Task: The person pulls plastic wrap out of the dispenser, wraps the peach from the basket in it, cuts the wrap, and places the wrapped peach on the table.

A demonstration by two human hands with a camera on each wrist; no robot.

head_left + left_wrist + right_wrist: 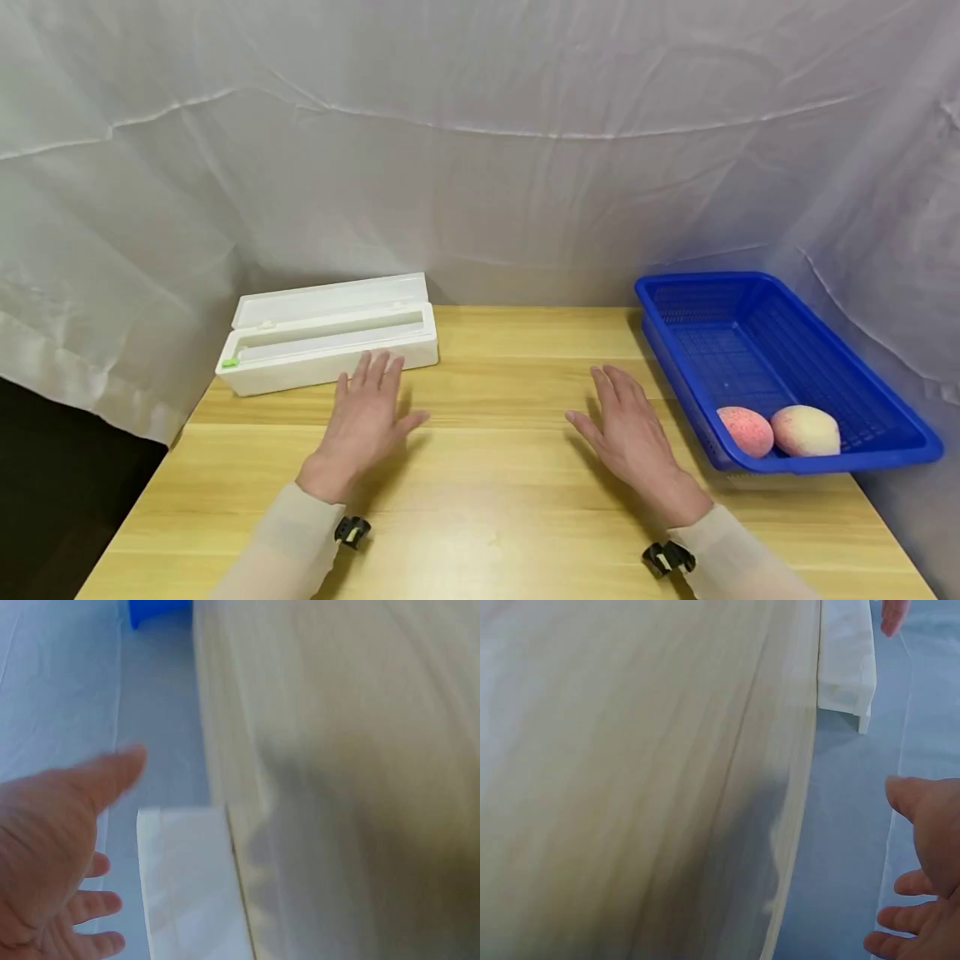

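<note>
My left hand [363, 421], fingers spread and holding nothing, hovers over the table just in front of a long white box [330, 350] whose lid [330, 300] is raised at the back. A small green piece [230, 362] sits at the box's left end. To the right, my right hand [633, 433] is spread above the table with nothing in it, left of a blue basket [675, 400]. In the left wrist view, the hand [52, 840] is beside the white box [195, 885]. The right wrist view shows the right hand [937, 855] with relaxed fingers.
Two round fruit-like things, one pink [748, 432] and one pale yellow [806, 431], lie in the near end of the basket. A pale cloth [487, 200] hangs behind the wooden table [480, 500] and along both sides. A dark area lies beyond its left edge.
</note>
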